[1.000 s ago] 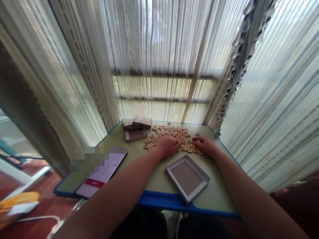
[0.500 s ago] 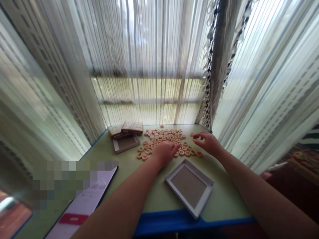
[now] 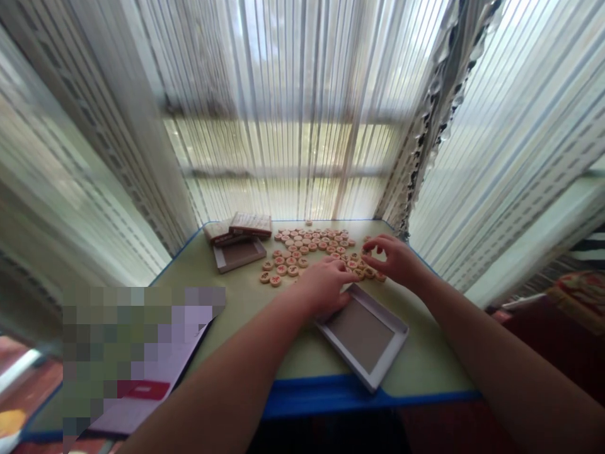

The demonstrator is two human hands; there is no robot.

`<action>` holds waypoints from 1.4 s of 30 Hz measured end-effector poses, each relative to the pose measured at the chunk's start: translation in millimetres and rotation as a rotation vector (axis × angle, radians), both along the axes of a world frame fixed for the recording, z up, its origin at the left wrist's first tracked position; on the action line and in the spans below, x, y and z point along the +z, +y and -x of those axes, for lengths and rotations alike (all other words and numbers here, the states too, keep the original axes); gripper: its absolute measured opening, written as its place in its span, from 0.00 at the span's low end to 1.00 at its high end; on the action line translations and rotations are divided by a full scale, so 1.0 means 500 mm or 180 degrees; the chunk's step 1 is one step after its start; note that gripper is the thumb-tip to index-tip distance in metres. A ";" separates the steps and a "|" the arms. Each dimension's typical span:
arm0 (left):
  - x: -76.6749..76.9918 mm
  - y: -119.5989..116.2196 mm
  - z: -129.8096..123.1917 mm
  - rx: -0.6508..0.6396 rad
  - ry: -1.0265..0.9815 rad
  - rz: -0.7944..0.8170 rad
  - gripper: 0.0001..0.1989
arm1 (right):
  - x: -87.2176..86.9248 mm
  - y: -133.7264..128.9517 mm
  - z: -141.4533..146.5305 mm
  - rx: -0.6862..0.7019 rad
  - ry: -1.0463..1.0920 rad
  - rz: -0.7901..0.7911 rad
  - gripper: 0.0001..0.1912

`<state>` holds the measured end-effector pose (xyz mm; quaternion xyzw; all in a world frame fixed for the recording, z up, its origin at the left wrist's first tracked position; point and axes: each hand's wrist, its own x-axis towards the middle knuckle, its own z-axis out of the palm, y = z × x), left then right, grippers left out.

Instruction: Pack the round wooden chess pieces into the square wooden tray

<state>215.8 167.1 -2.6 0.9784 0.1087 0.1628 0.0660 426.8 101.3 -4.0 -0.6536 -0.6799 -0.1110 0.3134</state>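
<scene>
Round wooden xiangqi pieces with red characters lie in a loose cluster on the green table top. My left hand rests at the lower edge of the cluster, with its fingertips on or against several pieces and its heel just above the corner of a shallow grey-white box lid. My right hand is at the cluster's right side, with curved, parted fingers among the pieces. Neither hand shows a piece held in it, though the left fingers hide some pieces.
Behind the cluster stand a small open box and wooden blocks or box parts. A phone or tablet with a red mark lies at lower left, partly pixelated. Blue trim edges the table. Sheer curtains hang behind it.
My left hand has moved right, closer to the lid's corner, and my right hand has curled in over the pieces. The whole view has shifted slightly as my head moved.
</scene>
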 end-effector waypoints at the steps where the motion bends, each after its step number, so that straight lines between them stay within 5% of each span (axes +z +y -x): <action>1: -0.003 0.001 -0.002 0.0044 -0.0007 -0.0016 0.16 | -0.001 0.000 -0.001 -0.0004 0.0000 -0.0014 0.10; 8: -0.010 0.019 -0.006 0.0535 -0.0282 0.0226 0.12 | -0.012 0.007 -0.002 0.0007 0.0171 -0.0125 0.11; 17: -0.014 0.048 -0.008 0.0710 -0.1164 0.1541 0.06 | -0.027 0.024 -0.056 -0.0775 0.1660 -0.0526 0.21; 21: -0.008 0.060 -0.008 0.0548 -0.1282 0.3082 0.06 | -0.043 0.032 -0.088 -0.0860 0.1915 -0.0331 0.22; 25: -0.010 0.077 -0.001 -0.0171 -0.1251 0.4790 0.17 | -0.053 0.036 -0.103 -0.0933 0.1865 -0.0168 0.22; 29: -0.017 0.089 0.013 -0.0748 -0.1396 0.5420 0.22 | -0.051 0.036 -0.098 -0.0881 0.1697 -0.0173 0.21; 34: -0.004 0.082 0.026 -0.0359 -0.1625 0.4889 0.21 | -0.046 0.032 -0.085 -0.0845 0.1410 -0.0132 0.21; 39: 0.008 0.059 0.015 0.0757 -0.1010 0.2540 0.27 | -0.041 0.028 -0.079 -0.0838 0.1219 -0.0195 0.21; 42: 0.008 0.027 0.008 0.1144 -0.0834 0.1473 0.19 | -0.042 0.027 -0.081 -0.0829 0.1391 -0.0184 0.22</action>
